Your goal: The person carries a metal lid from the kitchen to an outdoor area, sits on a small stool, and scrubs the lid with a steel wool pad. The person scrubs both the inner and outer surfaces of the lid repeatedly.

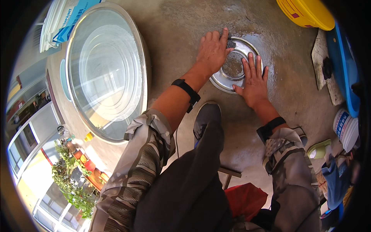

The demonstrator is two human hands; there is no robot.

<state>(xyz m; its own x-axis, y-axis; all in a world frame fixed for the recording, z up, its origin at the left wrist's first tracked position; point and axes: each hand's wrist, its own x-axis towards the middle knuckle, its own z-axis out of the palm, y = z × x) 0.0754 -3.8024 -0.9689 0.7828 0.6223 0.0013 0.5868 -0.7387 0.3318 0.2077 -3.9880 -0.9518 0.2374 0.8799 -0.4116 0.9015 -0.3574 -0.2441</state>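
A flat, shiny metal ring [223, 82] with a wide round hole lies on the wet concrete floor in front of me. My left hand [214, 51] is at its upper left, fingers bent over a dark grey scouring pad [231, 44] that touches the ring. Part of the pad is hidden beneath the fingers. Across the ring's right side, my right hand [255, 82] presses down with spread fingers, its thumb near the lower edge. Wet floor shows through the hole and around the ring.
Left stands a large metal basin [144, 72] of water. A yellow bucket [313, 13], blue plastic basin [342, 66] and white bucket [345, 127] line the right side. My shoe [207, 116] is below the ring. Potted plants [72, 185] are lower left.
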